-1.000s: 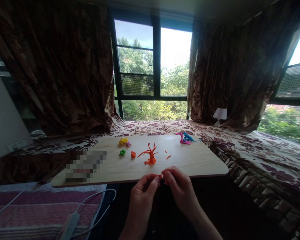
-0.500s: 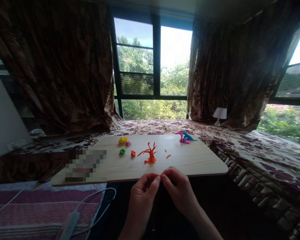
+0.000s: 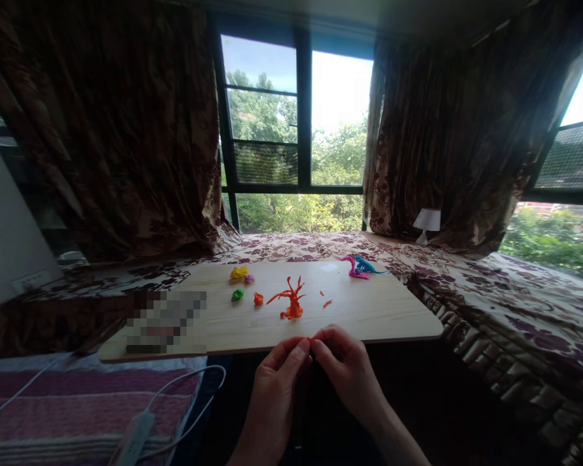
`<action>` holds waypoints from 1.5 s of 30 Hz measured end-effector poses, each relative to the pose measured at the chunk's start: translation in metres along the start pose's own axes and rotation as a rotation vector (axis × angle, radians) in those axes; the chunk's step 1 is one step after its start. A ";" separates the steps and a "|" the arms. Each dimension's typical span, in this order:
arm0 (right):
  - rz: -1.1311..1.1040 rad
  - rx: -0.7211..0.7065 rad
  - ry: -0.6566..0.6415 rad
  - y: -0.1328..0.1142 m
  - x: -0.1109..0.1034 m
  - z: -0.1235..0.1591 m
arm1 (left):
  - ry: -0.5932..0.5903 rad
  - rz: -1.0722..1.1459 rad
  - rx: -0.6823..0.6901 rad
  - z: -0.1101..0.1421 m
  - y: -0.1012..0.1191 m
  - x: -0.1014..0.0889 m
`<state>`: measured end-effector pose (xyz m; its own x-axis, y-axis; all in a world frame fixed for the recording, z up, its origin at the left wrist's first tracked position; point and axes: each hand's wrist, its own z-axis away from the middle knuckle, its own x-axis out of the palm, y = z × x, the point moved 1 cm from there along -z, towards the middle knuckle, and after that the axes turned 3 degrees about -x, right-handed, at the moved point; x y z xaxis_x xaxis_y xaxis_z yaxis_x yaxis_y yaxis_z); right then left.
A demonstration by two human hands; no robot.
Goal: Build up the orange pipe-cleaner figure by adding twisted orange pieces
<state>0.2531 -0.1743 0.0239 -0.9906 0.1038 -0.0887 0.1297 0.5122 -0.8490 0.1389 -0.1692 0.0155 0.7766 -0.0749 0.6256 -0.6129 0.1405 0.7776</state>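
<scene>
My left hand (image 3: 278, 382) and my right hand (image 3: 347, 372) meet at the near edge of a light wooden board (image 3: 379, 314). Both pinch a tiny piece of orange clay (image 3: 311, 339) between their fingertips. Just beyond them on the board stands an orange clay tree with thin branches (image 3: 291, 299). Small orange crumbs (image 3: 326, 302) lie to its right.
Lumps of yellow (image 3: 239, 272), green (image 3: 238, 294) and orange clay (image 3: 258, 298) lie left of the tree. Pink and blue clay figures (image 3: 360, 266) sit at the board's far right. A white power strip with cable (image 3: 138, 437) lies near left. A small white lamp (image 3: 427, 223) stands by the curtain.
My fingertips have drawn closer together on the orange bit and both hands shifted slightly. The clay on the board has not moved.
</scene>
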 end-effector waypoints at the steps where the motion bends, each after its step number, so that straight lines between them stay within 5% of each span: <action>1: 0.002 -0.001 0.001 0.001 0.000 0.000 | -0.006 -0.010 0.000 -0.001 -0.001 -0.001; 18: 0.168 -0.097 -0.002 0.001 -0.005 -0.001 | 0.087 -0.341 0.117 0.006 0.006 0.005; 33: 0.095 -0.055 0.015 -0.003 -0.003 0.000 | 0.143 -0.115 0.034 -0.001 -0.001 -0.002; 45: 0.166 -0.073 0.018 0.000 -0.004 -0.002 | 0.114 -0.322 0.129 0.008 0.008 0.010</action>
<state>0.2572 -0.1735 0.0252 -0.9545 0.2068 -0.2147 0.2947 0.5470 -0.7835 0.1400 -0.1764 0.0285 0.9395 0.0161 0.3421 -0.3421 0.0013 0.9396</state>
